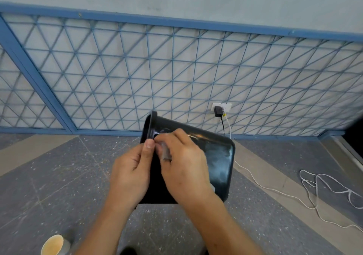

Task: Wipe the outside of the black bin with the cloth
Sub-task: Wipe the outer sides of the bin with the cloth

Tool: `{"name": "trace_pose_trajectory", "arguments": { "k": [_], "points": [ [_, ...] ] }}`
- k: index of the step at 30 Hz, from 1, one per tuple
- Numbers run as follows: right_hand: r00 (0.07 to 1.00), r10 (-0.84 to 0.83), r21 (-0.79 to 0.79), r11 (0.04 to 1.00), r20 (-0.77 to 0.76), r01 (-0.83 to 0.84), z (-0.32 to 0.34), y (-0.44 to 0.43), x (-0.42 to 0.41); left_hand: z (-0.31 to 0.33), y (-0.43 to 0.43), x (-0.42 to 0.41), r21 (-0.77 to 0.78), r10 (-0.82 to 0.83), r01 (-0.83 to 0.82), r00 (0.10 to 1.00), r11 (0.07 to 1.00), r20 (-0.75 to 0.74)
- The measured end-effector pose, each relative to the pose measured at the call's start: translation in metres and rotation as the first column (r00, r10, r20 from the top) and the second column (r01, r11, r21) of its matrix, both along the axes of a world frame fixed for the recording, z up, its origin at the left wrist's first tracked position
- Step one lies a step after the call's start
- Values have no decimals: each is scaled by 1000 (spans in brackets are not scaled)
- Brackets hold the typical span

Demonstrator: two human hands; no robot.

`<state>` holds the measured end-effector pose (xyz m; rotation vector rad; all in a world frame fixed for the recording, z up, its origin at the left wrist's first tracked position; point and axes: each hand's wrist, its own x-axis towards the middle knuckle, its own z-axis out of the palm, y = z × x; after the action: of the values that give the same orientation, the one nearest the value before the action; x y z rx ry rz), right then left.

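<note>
The bin [220, 156] lies tipped sideways between both hands, its rim to the far left. The left hand [129, 174] grips it near the rim, thumb curled over. The right hand [184, 164] curls its fingers round a grey cloth [165, 152], pressed to the bin's side.

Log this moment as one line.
step: wiping | left hand: grips black bin | right hand: holds cloth on bin wall near rim | bin: tipped, mouth leftward
</note>
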<state>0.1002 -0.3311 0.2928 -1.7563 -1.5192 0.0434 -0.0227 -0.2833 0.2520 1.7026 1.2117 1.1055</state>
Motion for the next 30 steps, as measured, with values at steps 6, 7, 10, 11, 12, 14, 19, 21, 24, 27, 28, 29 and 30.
{"name": "trace_pose_trajectory", "arguments": {
  "k": [6, 7, 10, 11, 12, 14, 19, 21, 24, 27, 28, 29, 30],
  "points": [
    [984, -167, 71, 983, -64, 171, 3, 2, 23, -5, -6, 11, 96, 20, -9, 993, 995, -114],
    [981, -184, 76, 979, -68, 189, 2, 2, 28, -4, -6, 11, 96, 36, -25, 993, 995, -111],
    [961, -258, 49, 963, -99, 264, -3, -1, 53, 0, -5, 7, 69, 53, -49, 997, 996, -54],
    [949, -292, 30, 954, -118, 297, -6, -3, 64, 2, -3, 4, 62, 57, -55, 998, 997, -35],
    [934, -329, 10, 943, -137, 333, -9, -5, 74, 2, -1, 1, 64, 68, -66, 997, 996, -29],
    [907, -388, -19, 920, -162, 391, -15, -8, 91, 1, 4, -5, 47, 108, -106, 994, 993, -24],
    [914, -378, -40, 926, -147, 376, -26, -13, 96, -1, 10, -12, -22, 199, -198, 979, 980, 44],
    [934, -336, -69, 942, -118, 330, -30, -14, 90, -1, 12, -13, -53, 249, -245, 964, 968, 94],
    [952, -289, -132, 952, -103, 275, -34, -18, 79, -1, 17, -17, -108, 310, -295, 936, 949, 169],
    [973, -212, -120, 973, -96, 200, -32, -20, 51, -1, 19, -17, -127, 339, -319, 920, 939, 195],
    [984, -159, -122, 981, -83, 148, -32, -20, 37, -3, 19, -16, -128, 347, -327, 917, 936, 199],
    [993, -95, -135, 987, -63, 86, -32, -19, 22, -3, 19, -15, -128, 354, -334, 914, 934, 200],
    [999, -26, -155, 988, -36, 20, -33, -18, 8, -4, 19, -14, -125, 363, -344, 911, 931, 195]
  ]
}}
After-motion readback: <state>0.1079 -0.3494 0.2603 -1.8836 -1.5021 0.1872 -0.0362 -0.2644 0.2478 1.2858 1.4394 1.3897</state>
